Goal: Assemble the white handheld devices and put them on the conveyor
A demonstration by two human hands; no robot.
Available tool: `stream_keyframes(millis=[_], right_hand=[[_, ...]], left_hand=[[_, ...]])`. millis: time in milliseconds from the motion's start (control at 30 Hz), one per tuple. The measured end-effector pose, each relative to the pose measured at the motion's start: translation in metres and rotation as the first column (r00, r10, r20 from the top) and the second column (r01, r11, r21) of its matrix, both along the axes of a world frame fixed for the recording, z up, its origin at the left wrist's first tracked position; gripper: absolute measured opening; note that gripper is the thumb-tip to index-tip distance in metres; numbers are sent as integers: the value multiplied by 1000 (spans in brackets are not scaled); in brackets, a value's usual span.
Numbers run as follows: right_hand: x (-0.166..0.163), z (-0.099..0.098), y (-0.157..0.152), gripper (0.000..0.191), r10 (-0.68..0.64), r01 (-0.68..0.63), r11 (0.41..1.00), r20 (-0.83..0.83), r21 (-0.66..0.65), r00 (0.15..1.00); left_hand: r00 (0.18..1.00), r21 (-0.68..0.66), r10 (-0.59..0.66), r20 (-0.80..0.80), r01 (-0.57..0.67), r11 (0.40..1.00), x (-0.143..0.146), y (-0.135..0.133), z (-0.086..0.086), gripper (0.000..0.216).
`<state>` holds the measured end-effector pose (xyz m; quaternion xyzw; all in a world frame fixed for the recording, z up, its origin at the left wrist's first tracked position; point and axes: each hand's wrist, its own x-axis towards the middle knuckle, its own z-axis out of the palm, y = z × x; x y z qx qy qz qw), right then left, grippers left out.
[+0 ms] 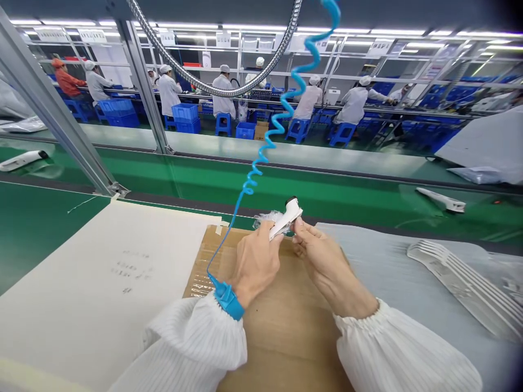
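A white handheld device (285,219) with a black round end is held up over the brown cardboard (294,310). My left hand (257,261) grips its lower end between thumb and fingers. With thumb and fingertips pinched, my right hand (322,256) holds the device's right edge near the black end. Crumpled clear plastic (265,219) shows behind the device and my left fingers; whether it is wrapped around the device I cannot tell. A blue wrist strap (229,299) with a coiled blue cord (267,144) sits on my left wrist.
A green conveyor belt (196,182) runs behind the bench, carrying white devices at left (24,160) and right (441,200). Long white curved parts (461,283) lie stacked on grey sheeting (368,256) at right. White board (81,272) covers the left. Metal posts (139,76) rise beyond; several people sit farther back.
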<state>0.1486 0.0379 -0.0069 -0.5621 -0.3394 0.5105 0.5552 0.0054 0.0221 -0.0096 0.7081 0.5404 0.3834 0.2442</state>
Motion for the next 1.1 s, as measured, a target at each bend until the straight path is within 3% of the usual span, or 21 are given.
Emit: stream_keyframes(millis=[100, 267, 333, 433, 600, 733, 800, 867, 967, 1033, 1100], right_hand=[[-1, 3, -2, 37, 33, -34, 999, -63, -12, 997], [-10, 12, -8, 39, 105, -102, 994, -90, 32, 990], [-13, 14, -7, 36, 124, -123, 991, -9, 58, 992], [-12, 15, 2, 32, 95, -128, 986, 280, 102, 955], [-1, 4, 31, 18, 13, -109, 988, 638, 111, 770], [11, -9, 48, 13, 28, -114, 992, 794, 52, 607], [16, -13, 47, 4, -18, -120, 988, 843, 98, 538], [18, -15, 42, 12, -68, -234, 955, 903, 182, 424], [19, -16, 30, 33, -19, -540, 826, 966, 160, 257], [23, -13, 22, 40, 78, -630, 772, 972, 80, 220], [35, -6, 17, 41, 127, -625, 779, 967, 40, 221]], left_hand=[[997, -9, 24, -71, -24, 1000, 0, 0, 1, 22], [952, -77, 192, -236, -216, 973, 2, -2, 7, 22], [944, -95, 216, -251, -246, 965, 2, -2, 9, 22], [926, -114, 266, -268, -305, 946, 0, 2, 11, 22], [875, -195, 429, -224, -472, 860, -12, 14, 10, 24], [892, -218, 442, -98, -452, 865, -16, 19, 8, 21], [892, -210, 448, -63, -451, 868, -16, 19, 8, 21], [888, -200, 458, -28, -454, 868, -15, 19, 7, 20], [889, -196, 456, 38, -441, 876, -14, 19, 8, 17], [892, -196, 449, 62, -430, 881, -14, 18, 9, 16], [885, -176, 463, 55, -448, 877, -15, 18, 9, 16]])
